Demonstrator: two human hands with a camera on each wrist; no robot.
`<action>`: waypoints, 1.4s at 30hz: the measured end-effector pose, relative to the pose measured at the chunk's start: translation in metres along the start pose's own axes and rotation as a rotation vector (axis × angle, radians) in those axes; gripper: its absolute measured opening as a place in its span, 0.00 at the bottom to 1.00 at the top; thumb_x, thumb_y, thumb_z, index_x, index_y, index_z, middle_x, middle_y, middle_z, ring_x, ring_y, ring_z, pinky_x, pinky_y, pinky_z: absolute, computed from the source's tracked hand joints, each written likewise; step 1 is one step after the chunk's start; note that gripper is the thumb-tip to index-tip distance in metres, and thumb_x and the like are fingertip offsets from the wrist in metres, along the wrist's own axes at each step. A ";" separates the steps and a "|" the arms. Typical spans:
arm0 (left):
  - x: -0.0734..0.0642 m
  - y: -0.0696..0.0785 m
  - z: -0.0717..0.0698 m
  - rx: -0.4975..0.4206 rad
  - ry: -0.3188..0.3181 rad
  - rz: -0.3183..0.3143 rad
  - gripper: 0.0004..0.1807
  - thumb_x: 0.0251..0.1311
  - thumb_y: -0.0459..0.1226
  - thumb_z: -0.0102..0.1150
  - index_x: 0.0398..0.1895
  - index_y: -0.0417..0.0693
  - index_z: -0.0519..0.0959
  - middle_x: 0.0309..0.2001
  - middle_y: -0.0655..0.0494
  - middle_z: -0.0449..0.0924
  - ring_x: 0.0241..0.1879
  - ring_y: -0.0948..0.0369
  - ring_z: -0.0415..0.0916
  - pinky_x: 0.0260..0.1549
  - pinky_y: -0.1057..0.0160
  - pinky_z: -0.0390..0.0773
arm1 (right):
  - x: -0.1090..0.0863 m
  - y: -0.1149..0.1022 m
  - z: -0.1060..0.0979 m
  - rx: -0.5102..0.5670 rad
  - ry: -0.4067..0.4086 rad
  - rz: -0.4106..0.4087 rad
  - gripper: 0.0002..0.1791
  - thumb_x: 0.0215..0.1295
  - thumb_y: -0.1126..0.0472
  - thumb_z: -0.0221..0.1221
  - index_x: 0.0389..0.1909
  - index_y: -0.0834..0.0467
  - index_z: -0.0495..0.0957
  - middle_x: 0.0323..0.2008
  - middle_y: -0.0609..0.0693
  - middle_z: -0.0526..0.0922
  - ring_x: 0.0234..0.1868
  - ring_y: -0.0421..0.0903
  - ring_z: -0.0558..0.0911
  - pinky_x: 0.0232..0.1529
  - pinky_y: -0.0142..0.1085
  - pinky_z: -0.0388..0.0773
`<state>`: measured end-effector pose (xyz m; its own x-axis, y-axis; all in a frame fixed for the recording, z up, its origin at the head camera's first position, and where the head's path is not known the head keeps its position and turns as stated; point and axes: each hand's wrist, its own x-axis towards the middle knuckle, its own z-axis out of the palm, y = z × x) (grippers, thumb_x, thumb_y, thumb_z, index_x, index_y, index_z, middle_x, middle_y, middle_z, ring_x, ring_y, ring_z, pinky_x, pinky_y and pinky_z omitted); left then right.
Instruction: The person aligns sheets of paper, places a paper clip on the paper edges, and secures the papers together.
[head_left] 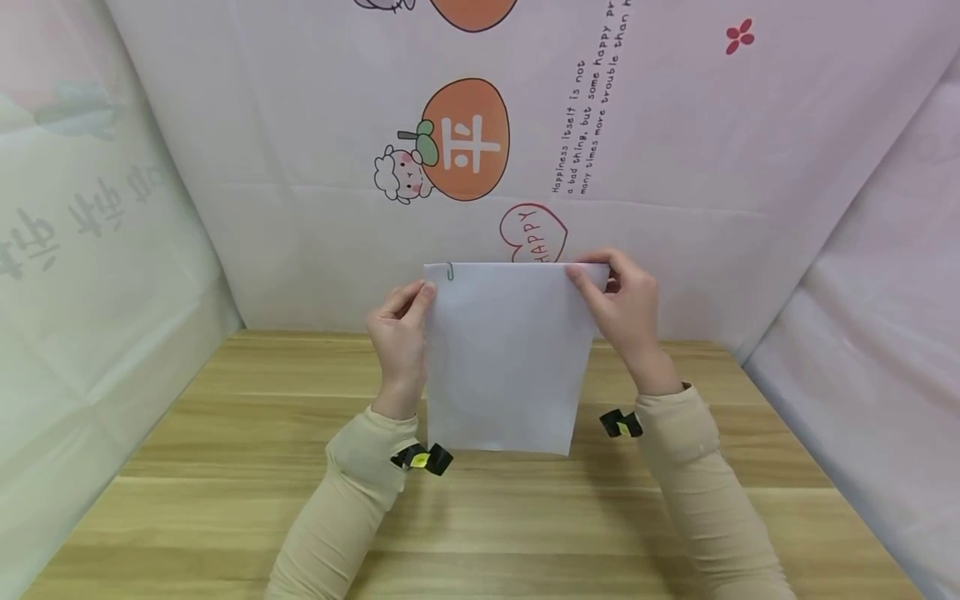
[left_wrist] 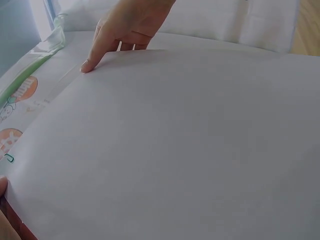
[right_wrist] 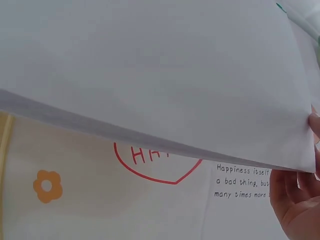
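Note:
White paper (head_left: pixel 506 358), blank on the side facing me, is held up above the table, its top edge level. A green paper clip (head_left: pixel 450 272) sits on the top edge near the left corner. My left hand (head_left: pixel 399 333) pinches the left edge just below that corner, thumb in front. At the upper right corner my right hand (head_left: pixel 626 304) pinches the paper between thumb and fingers, with some fingers behind it. From the right wrist, the paper (right_wrist: pixel 165 75) shows a layered lower edge; the number of sheets cannot be made out.
A wooden table (head_left: pixel 495 533) lies below the hands. Behind it rises a white printed cloth (head_left: pixel 315 133) with orange fruit drawings, a red heart and lettering. White cloth walls stand at left (head_left: pixel 97 275) and right (head_left: pixel 885 292). Black straps with yellow tags are at both wrists.

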<state>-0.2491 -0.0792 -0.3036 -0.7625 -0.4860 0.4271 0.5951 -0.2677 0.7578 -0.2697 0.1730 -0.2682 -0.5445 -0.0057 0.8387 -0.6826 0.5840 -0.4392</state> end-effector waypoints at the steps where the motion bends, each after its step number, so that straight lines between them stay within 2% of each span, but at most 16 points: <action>1: 0.000 0.000 0.000 -0.006 0.002 -0.003 0.11 0.51 0.29 0.68 0.34 0.26 0.82 0.23 0.62 0.78 0.27 0.66 0.74 0.30 0.73 0.76 | -0.001 0.000 -0.001 0.017 -0.005 0.020 0.13 0.58 0.58 0.66 0.38 0.63 0.80 0.33 0.54 0.84 0.25 0.35 0.73 0.25 0.19 0.70; 4: 0.001 0.001 0.000 -0.015 0.008 -0.014 0.10 0.51 0.29 0.68 0.33 0.27 0.83 0.23 0.61 0.78 0.28 0.66 0.73 0.30 0.73 0.75 | -0.003 -0.003 -0.003 0.066 -0.023 0.077 0.15 0.58 0.61 0.65 0.43 0.64 0.78 0.31 0.56 0.83 0.24 0.34 0.74 0.25 0.20 0.72; 9: 0.001 0.002 -0.001 -0.020 0.015 -0.023 0.09 0.50 0.29 0.68 0.32 0.28 0.83 0.23 0.60 0.78 0.27 0.66 0.72 0.29 0.72 0.74 | -0.007 -0.022 -0.009 0.120 -0.049 0.154 0.18 0.59 0.66 0.64 0.47 0.69 0.73 0.29 0.60 0.81 0.25 0.33 0.75 0.26 0.23 0.74; 13: 0.000 0.002 -0.001 -0.014 0.012 -0.024 0.10 0.51 0.29 0.68 0.33 0.27 0.83 0.23 0.60 0.78 0.27 0.66 0.73 0.29 0.73 0.74 | -0.011 -0.027 -0.013 0.140 -0.069 0.199 0.19 0.59 0.67 0.63 0.48 0.70 0.71 0.29 0.54 0.81 0.26 0.32 0.77 0.27 0.23 0.75; 19: 0.000 0.001 0.000 -0.011 0.023 -0.033 0.09 0.51 0.28 0.67 0.33 0.27 0.83 0.23 0.60 0.78 0.27 0.66 0.73 0.30 0.73 0.75 | -0.020 -0.004 -0.011 0.180 -0.090 0.259 0.19 0.59 0.63 0.64 0.48 0.66 0.72 0.30 0.47 0.82 0.29 0.33 0.79 0.30 0.23 0.76; 23: 0.000 0.001 0.001 -0.025 0.036 -0.037 0.07 0.50 0.28 0.67 0.32 0.31 0.84 0.23 0.60 0.79 0.27 0.65 0.74 0.30 0.72 0.76 | -0.028 0.012 -0.009 0.154 -0.134 0.287 0.19 0.60 0.57 0.64 0.47 0.63 0.75 0.34 0.53 0.83 0.31 0.34 0.80 0.31 0.24 0.77; 28: 0.000 0.001 0.000 -0.012 0.028 -0.027 0.11 0.51 0.28 0.67 0.35 0.26 0.82 0.24 0.61 0.80 0.28 0.66 0.74 0.30 0.73 0.75 | -0.037 0.018 -0.007 0.146 -0.216 0.344 0.21 0.61 0.51 0.63 0.48 0.62 0.75 0.40 0.58 0.84 0.35 0.34 0.81 0.36 0.24 0.77; 31: 0.000 0.001 0.000 0.004 0.022 -0.020 0.12 0.52 0.29 0.67 0.35 0.25 0.82 0.24 0.62 0.80 0.27 0.66 0.74 0.29 0.73 0.75 | -0.042 0.019 -0.006 0.154 -0.260 0.357 0.22 0.62 0.51 0.62 0.51 0.61 0.74 0.43 0.58 0.83 0.38 0.35 0.81 0.38 0.24 0.77; 36: 0.000 0.000 -0.001 0.027 0.017 -0.023 0.12 0.53 0.31 0.67 0.36 0.27 0.82 0.25 0.62 0.80 0.27 0.66 0.74 0.29 0.73 0.74 | -0.049 0.021 -0.005 0.150 -0.318 0.334 0.24 0.63 0.52 0.61 0.55 0.61 0.72 0.45 0.59 0.83 0.39 0.35 0.81 0.36 0.24 0.77; 39: -0.001 0.000 -0.002 0.046 0.008 -0.025 0.12 0.53 0.33 0.67 0.36 0.29 0.82 0.26 0.62 0.81 0.28 0.65 0.73 0.30 0.72 0.73 | -0.053 0.023 -0.004 0.129 -0.341 0.320 0.25 0.64 0.51 0.60 0.58 0.59 0.71 0.46 0.58 0.83 0.40 0.41 0.83 0.37 0.27 0.78; 42: -0.002 0.000 -0.002 0.066 -0.004 -0.022 0.13 0.54 0.35 0.67 0.37 0.31 0.82 0.27 0.62 0.81 0.29 0.64 0.73 0.30 0.71 0.73 | -0.056 0.024 -0.003 0.112 -0.375 0.298 0.26 0.66 0.50 0.58 0.60 0.58 0.69 0.48 0.58 0.82 0.42 0.48 0.83 0.40 0.34 0.80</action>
<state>-0.2473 -0.0801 -0.3053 -0.7761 -0.4776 0.4117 0.5603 -0.2228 0.7978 -0.2539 0.1898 -0.3249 -0.8481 -0.1550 0.5067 -0.5072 0.5139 -0.6918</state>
